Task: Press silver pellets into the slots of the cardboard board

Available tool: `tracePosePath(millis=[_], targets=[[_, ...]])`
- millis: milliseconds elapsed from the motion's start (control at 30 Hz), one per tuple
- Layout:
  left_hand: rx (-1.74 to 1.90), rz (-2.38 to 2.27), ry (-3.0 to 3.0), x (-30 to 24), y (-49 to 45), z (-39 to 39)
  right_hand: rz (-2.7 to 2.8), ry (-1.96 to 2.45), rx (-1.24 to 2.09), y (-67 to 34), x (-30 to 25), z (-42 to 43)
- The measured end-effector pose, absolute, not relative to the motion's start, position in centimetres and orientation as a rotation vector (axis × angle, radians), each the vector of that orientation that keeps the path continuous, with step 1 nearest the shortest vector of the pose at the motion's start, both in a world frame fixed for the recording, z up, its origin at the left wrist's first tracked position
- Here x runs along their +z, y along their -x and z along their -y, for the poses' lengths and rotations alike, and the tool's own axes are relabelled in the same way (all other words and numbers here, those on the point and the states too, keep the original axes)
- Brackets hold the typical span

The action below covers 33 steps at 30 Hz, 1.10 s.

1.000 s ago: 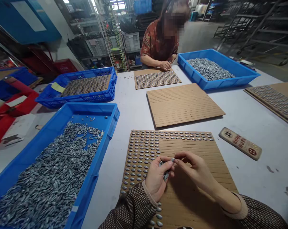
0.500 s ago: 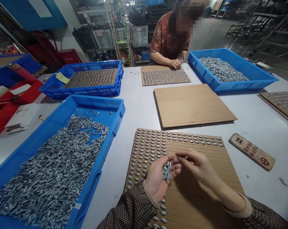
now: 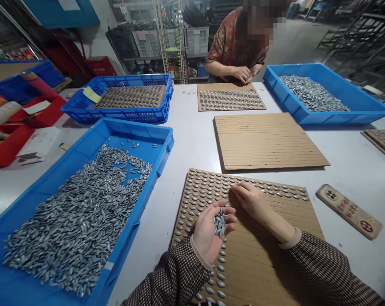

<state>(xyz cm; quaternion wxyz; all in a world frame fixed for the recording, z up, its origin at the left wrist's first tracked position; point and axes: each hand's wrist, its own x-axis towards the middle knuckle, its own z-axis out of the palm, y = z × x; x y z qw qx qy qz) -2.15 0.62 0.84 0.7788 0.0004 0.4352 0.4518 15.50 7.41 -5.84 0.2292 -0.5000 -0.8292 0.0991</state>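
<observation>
My left hand (image 3: 211, 231) is cupped palm-up over the slotted cardboard sheet (image 3: 259, 259), holding a small heap of grey metal pieces (image 3: 220, 225). My right hand (image 3: 251, 199) reaches forward onto the sheet, fingers pinched near the upper rows of seated pieces (image 3: 208, 191); what it pinches is too small to make out. Pieces fill the sheet's left columns and top rows. A blue bin (image 3: 147, 131) of loose metal pieces (image 3: 80, 216) lies to my left.
An empty slotted sheet (image 3: 269, 142) lies beyond mine. Across the table a person's hands (image 3: 243, 74) work over another filled sheet (image 3: 230, 100). Blue bins stand at the far left (image 3: 122, 112) and far right (image 3: 345, 112). A phone-like case (image 3: 348, 211) lies at right.
My right hand has left the left hand and moved forward to the upper rows of the sheet. The left hand opened more, showing the heap. The view shifted left.
</observation>
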Motion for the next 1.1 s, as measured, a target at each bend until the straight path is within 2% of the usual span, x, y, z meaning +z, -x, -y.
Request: tracePosePath(millis=[533,733,967,1100], targets=[[0.937,-0.904,-0.142,-0.6,1.5,0.2,2.385,1.518,-0.005,-14.5,-5.4,-7.2],[0.925,-0.914,-0.122,-0.8,1.5,0.0,2.371,1.575,0.015,-13.7,-5.1,-7.3],[0.944,-0.928,-0.134,-0.9,1.5,0.1,2.309,1.496,0.254,-14.7,-3.8,-7.1],[0.972,-0.923,-0.149,-1.0,1.5,0.0,2.026,1.349,0.854,-15.2,-2.1,-4.6]])
